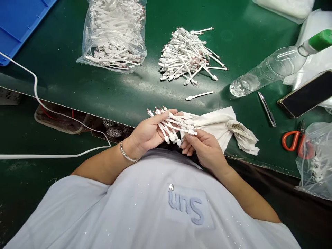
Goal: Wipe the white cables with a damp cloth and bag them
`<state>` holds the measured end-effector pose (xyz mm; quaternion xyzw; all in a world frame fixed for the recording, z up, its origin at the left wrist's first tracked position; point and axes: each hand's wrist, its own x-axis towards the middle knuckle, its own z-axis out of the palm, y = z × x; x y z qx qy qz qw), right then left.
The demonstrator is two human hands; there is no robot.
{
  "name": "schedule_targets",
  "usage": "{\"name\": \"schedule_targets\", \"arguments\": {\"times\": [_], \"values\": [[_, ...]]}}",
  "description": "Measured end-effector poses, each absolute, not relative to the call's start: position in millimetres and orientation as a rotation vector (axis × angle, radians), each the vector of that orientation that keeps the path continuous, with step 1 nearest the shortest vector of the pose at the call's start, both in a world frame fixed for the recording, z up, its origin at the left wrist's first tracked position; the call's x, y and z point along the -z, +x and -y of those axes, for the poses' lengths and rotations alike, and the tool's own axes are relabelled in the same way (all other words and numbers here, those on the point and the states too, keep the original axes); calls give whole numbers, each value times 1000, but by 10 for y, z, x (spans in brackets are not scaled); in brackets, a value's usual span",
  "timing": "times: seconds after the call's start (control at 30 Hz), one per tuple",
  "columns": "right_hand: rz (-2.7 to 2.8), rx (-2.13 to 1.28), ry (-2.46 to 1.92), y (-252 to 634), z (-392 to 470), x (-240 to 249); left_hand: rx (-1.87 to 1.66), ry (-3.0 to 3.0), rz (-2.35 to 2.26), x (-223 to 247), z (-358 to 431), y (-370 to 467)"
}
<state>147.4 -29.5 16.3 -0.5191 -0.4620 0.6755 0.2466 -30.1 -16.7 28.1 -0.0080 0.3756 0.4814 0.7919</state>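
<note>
Across the palm of my left hand (148, 133) lies a bundle of short white cables (169, 128), held under the thumb. Their bare reddish wire ends point up and left, and white connector plugs point right and down. My right hand (204, 145) pinches the plug end of one cable (192, 131) between thumb and forefinger; its other fingers are curled. Beyond the hands, a single cable (199, 95) lies on the green table (124, 98). A loose pile of the same cables (185, 57) is farther back. Behind my right hand is a crumpled white cloth (218, 122).
A clear bag of cables (114, 38) stands back left, near a blue tray (20, 24). On the right are a plastic bottle (272, 67), pen (267, 110), phone (308, 93), orange-handled scissors (290, 141) and plastic bag (317, 162). A white cord (64, 116) crosses the left side.
</note>
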Motion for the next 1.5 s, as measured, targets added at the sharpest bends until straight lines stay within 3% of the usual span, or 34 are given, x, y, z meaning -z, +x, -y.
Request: {"name": "schedule_targets", "arguments": {"times": [0.23, 0.87, 0.97, 1.13, 1.2, 1.37, 1.5], "values": [[1287, -2157, -1320, 1414, 296, -204, -1071, -41, -831, -318, 170, -293], [1460, -1943, -1556, 1770, 238, -341, -1348, -55, -886, -270, -264, -527], [1590, -1739, -1685, 1903, 197, -340, -1333, -56, -886, -290, -244, -525], [1685, -988, -1805, 1933, 123, -363, -1214, -35, -889, -325, -145, -413], [1655, -1106, -1685, 1838, 105, -365, -1169, -13, -875, -339, -108, -362], [1599, -1771, -1450, 1577, 99, -366, -1124, 25, -862, -342, -48, -321], [1564, -1750, -1406, 1524, 124, -380, -1132, 28, -830, -294, -36, -361]]}}
